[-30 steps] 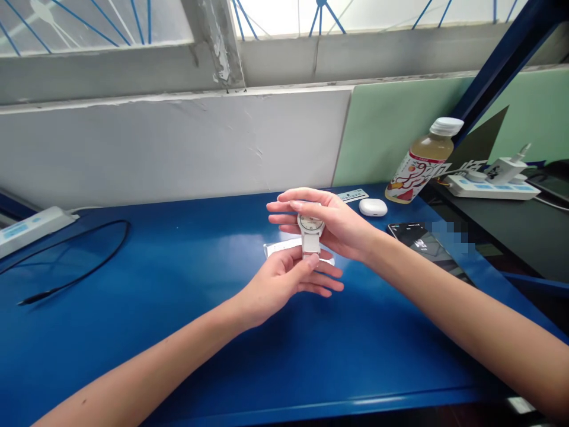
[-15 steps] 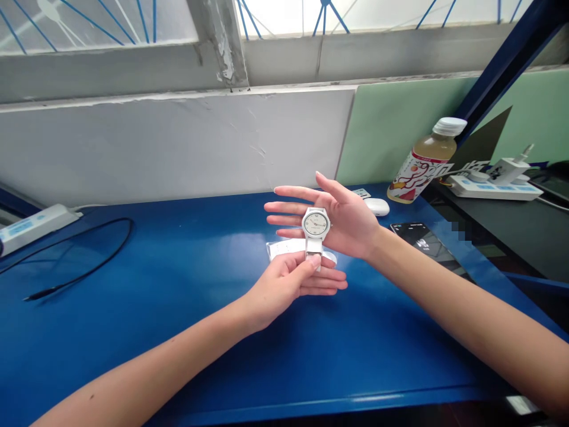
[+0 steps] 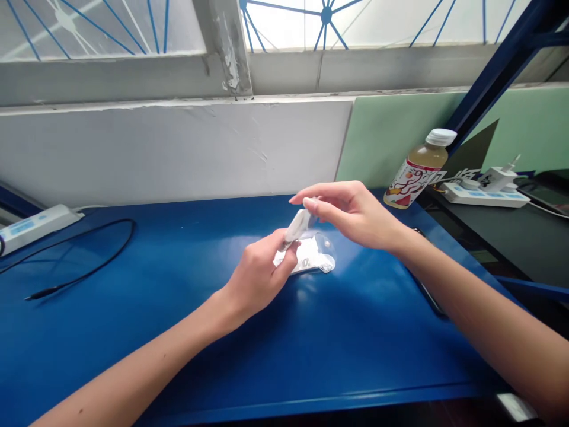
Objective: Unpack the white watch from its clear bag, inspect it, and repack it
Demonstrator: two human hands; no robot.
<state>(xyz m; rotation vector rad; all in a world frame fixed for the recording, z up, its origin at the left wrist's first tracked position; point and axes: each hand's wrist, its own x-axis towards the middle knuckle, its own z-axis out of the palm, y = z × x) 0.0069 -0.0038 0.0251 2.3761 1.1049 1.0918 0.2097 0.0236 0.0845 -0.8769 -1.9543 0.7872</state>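
A white wristwatch (image 3: 298, 226) is held tilted above the desk, blurred a little by motion, its dial turned out of sight. My left hand (image 3: 262, 270) pinches its lower end between thumb and fingers. At its upper end, my right hand (image 3: 355, 216) curls over from the right, thumb and fingertips closed on the strap there. Just below and behind the watch, a clear plastic pouch (image 3: 311, 256) with white contents lies on the desk, partly covered by my left fingers.
The blue desk (image 3: 178, 332) runs to a pale wall. A black cable (image 3: 111, 255) and a white power strip (image 3: 40, 225) are at left. At right stand a drink bottle (image 3: 418, 169), a phone (image 3: 429, 293) half behind my forearm, and another power strip (image 3: 486, 194).
The watch has tipped up from lying face-up over my right palm. My right hand has turned from palm-up and spread to curled over the upper end; my left hand has shifted slightly left.
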